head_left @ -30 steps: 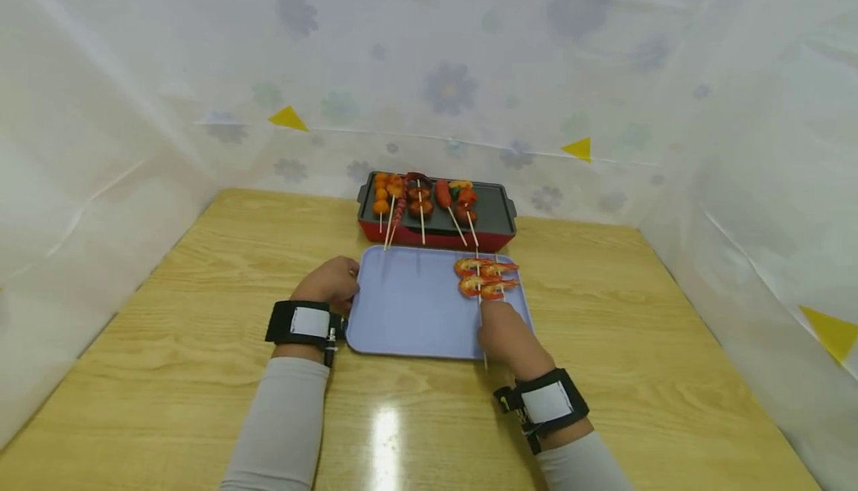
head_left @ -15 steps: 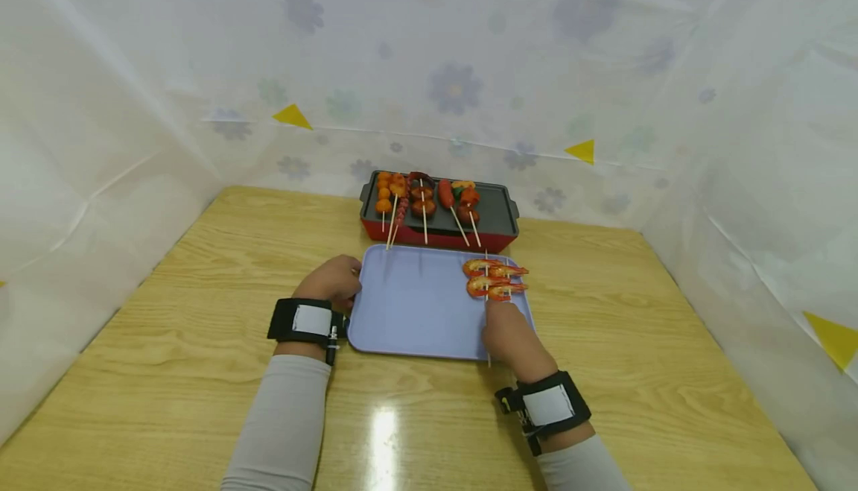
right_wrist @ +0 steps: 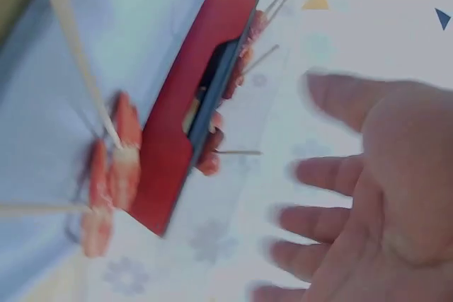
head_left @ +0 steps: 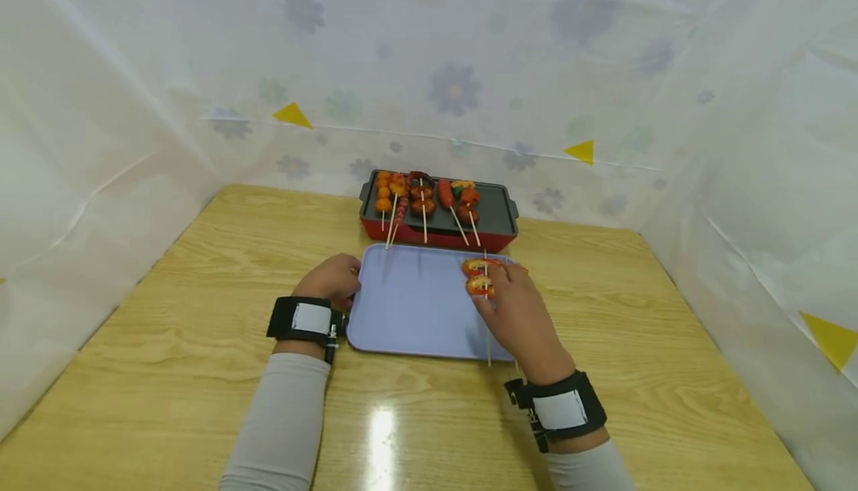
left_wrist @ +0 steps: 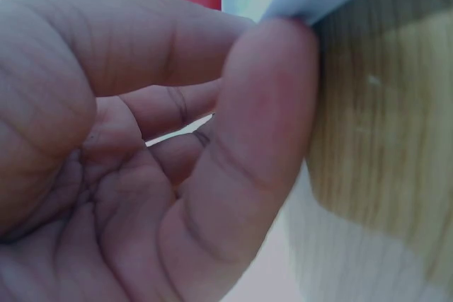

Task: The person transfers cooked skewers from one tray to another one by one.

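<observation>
A lavender tray (head_left: pixel 409 312) lies on the table, its left rim pinched between the thumb and index finger of my left hand (head_left: pixel 330 280). In the left wrist view the thumb (left_wrist: pixel 265 97) presses against the tray edge. Two skewers of shrimp (head_left: pixel 477 284) rest on the tray's right side, sticks pointing toward me. Over them is my right hand (head_left: pixel 521 320), hiding part of the shrimp in the head view. The right wrist view shows its fingers (right_wrist: pixel 329 175) spread and holding nothing, apart from the shrimp (right_wrist: pixel 126 164).
Just behind the tray stands a red tabletop grill (head_left: pixel 485 241) with a dark plate. Several skewers, among them orange balls (head_left: pixel 383 194) and a sausage (head_left: pixel 445 194), lie on it, sticks overhanging its front. A flower-patterned sheet (head_left: pixel 402 51) walls the back and sides of the wooden table (head_left: pixel 201 342).
The shrimp skewers shifted slightly right on the tray. My right hand then let go of their sticks, lifted and moved forward with its fingers opening. The left hand stays on the rim.
</observation>
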The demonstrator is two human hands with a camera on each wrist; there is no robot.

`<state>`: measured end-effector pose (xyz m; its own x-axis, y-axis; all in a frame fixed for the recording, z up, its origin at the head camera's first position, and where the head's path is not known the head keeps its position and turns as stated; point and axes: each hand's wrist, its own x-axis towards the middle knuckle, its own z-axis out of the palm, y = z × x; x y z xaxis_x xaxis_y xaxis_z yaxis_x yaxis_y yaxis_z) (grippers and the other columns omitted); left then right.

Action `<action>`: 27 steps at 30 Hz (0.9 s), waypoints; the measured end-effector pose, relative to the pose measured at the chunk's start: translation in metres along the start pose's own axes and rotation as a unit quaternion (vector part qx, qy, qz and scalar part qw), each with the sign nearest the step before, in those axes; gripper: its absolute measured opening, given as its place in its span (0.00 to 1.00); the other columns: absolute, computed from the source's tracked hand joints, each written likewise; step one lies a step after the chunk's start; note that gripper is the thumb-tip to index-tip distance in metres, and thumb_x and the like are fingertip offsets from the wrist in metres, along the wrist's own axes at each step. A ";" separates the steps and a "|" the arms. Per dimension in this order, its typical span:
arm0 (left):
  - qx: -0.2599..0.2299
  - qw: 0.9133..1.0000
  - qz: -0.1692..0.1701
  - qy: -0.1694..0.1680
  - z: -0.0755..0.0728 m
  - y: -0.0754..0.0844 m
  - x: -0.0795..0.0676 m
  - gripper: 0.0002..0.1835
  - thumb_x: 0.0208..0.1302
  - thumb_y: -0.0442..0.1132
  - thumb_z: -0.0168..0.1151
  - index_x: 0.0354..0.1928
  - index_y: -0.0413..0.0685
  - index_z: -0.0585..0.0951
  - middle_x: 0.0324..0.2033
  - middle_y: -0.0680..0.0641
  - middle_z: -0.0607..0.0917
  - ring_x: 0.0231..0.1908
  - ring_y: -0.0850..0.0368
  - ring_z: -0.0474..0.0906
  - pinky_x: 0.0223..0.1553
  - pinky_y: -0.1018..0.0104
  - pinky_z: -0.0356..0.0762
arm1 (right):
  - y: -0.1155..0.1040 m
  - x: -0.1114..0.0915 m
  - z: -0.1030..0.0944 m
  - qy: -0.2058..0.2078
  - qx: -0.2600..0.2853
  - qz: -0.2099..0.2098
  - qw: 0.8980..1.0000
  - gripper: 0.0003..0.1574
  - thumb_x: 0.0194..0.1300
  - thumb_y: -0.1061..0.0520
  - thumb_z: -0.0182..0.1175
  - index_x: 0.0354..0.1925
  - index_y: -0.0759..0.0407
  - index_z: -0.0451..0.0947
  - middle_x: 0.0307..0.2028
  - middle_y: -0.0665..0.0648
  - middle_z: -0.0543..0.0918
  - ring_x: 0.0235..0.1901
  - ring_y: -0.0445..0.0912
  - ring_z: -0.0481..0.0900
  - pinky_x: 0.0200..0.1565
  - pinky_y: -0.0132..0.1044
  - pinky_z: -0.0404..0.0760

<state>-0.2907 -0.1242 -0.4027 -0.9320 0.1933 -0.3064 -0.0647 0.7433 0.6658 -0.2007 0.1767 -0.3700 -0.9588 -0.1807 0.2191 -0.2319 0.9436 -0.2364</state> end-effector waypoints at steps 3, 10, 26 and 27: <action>0.006 1.000 0.004 -0.001 -0.001 0.001 0.000 0.25 0.57 0.25 0.50 0.59 0.34 0.75 0.37 0.38 0.81 0.22 0.54 0.78 0.22 0.67 0.74 | -0.004 0.000 -0.002 0.001 -0.037 -0.005 0.999 0.57 0.66 0.36 0.61 0.78 0.60 0.47 0.77 0.68 0.39 0.75 0.64 0.30 0.67 0.70 0.43; 0.002 1.000 0.007 -0.004 -0.001 0.000 -0.001 0.28 0.57 0.25 0.50 0.63 0.32 0.73 0.37 0.39 0.81 0.21 0.55 0.78 0.22 0.67 0.74 | -0.013 -0.004 -0.003 -0.012 -0.074 -0.004 0.997 0.64 0.66 0.28 0.54 0.79 0.50 0.27 0.74 0.60 0.17 0.72 0.59 0.14 0.65 0.72 0.31; -0.014 1.000 -0.002 0.002 0.001 0.000 0.000 0.27 0.56 0.24 0.51 0.62 0.33 0.74 0.39 0.37 0.81 0.19 0.55 0.77 0.21 0.67 0.75 | 0.004 0.066 0.000 -0.019 -0.065 -0.003 0.998 0.52 0.74 0.37 0.51 0.79 0.60 0.40 0.76 0.70 0.29 0.73 0.65 0.23 0.66 0.72 0.38; -0.011 1.000 0.001 0.003 0.001 0.000 0.000 0.26 0.56 0.25 0.51 0.60 0.33 0.75 0.37 0.38 0.82 0.19 0.55 0.76 0.21 0.67 0.75 | 0.005 0.071 0.000 -0.024 -0.068 -0.003 0.997 0.51 0.74 0.37 0.50 0.79 0.59 0.40 0.76 0.70 0.29 0.73 0.65 0.23 0.66 0.72 0.38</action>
<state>-0.2907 -0.1237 -0.4029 -0.9343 0.1905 -0.3012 -0.0713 0.7283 0.6816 -0.2693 0.1683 -0.3552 -0.9651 -0.1959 0.1739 -0.2160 0.9708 -0.1048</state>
